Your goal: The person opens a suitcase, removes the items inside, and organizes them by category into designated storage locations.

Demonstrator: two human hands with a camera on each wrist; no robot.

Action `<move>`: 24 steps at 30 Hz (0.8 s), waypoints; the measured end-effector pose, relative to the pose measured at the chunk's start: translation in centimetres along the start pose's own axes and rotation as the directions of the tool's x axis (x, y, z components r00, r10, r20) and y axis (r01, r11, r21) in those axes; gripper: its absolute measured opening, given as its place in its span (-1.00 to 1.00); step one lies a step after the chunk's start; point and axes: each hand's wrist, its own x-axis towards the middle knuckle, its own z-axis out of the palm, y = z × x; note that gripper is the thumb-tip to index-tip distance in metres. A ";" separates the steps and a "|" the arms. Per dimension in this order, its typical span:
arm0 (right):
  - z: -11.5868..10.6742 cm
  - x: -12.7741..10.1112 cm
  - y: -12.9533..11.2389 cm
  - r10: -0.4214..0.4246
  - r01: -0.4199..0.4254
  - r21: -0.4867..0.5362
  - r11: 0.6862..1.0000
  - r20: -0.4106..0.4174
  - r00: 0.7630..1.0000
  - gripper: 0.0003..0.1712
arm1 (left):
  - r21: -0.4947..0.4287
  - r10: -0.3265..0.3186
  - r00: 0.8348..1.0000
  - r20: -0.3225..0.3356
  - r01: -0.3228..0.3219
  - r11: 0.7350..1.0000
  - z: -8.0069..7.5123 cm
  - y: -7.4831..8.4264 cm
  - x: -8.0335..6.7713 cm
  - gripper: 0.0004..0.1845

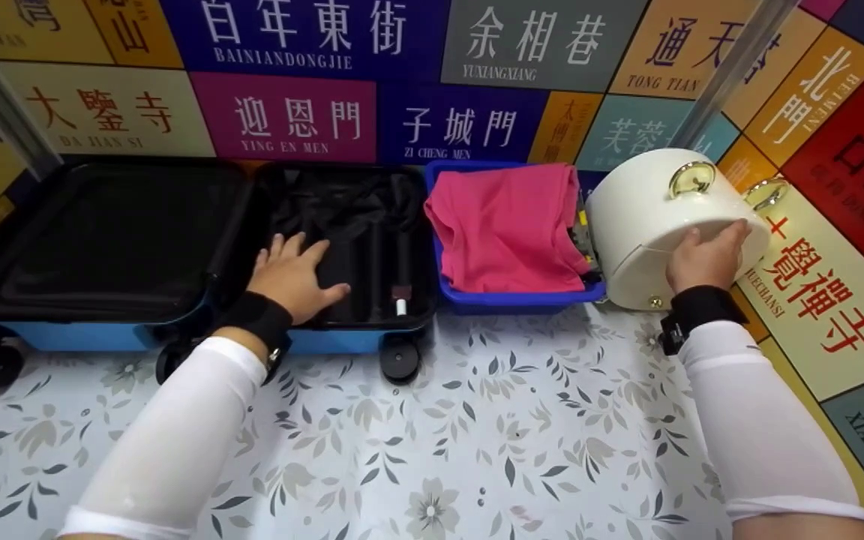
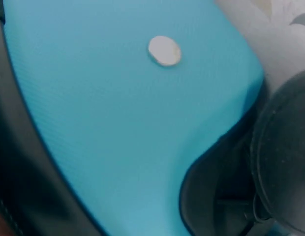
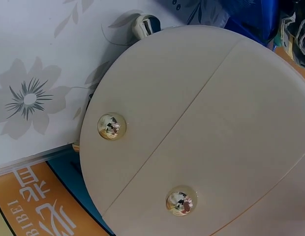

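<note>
My left hand (image 1: 293, 279) is spread over the right half of an open blue suitcase (image 1: 338, 341), fingers apart above its black lining. Whether it touches the lining I cannot tell. The left wrist view shows the suitcase's blue side (image 2: 118, 113) and a black wheel (image 2: 285, 152). On the right, my right hand (image 1: 706, 256) rests against the front face of a white drum-shaped box (image 1: 627, 202) with gold ring handles (image 1: 692, 180). Gold knobs (image 3: 181, 200) stand out on that box's flat face in the right wrist view.
Between suitcase and box sits a blue basket (image 1: 514, 301) with folded pink cloth (image 1: 507, 225) on top. The suitcase's other half (image 1: 117, 240) lies at the left. Under everything spreads a flower-patterned white surface (image 1: 432, 450); lettered panels (image 1: 282, 116) stand behind.
</note>
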 end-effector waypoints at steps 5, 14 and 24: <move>-0.3 -0.3 0.1 0.021 -0.021 0.050 0.999 0.001 1.000 -0.09 | 0.002 -0.001 1.000 0.011 0.001 1.000 -0.1 0.2 -0.2 -0.05; -0.7 -0.5 2.8 0.186 -0.183 0.207 0.961 0.006 0.983 -0.25 | -0.009 -0.010 1.000 -0.011 0.010 1.000 -0.2 -0.4 -0.4 -0.05; 0.2 0.6 4.9 0.103 -0.102 -0.015 0.995 0.077 0.992 -0.38 | -0.017 -0.012 1.000 -0.016 0.011 1.000 -0.3 -0.6 -0.5 -0.05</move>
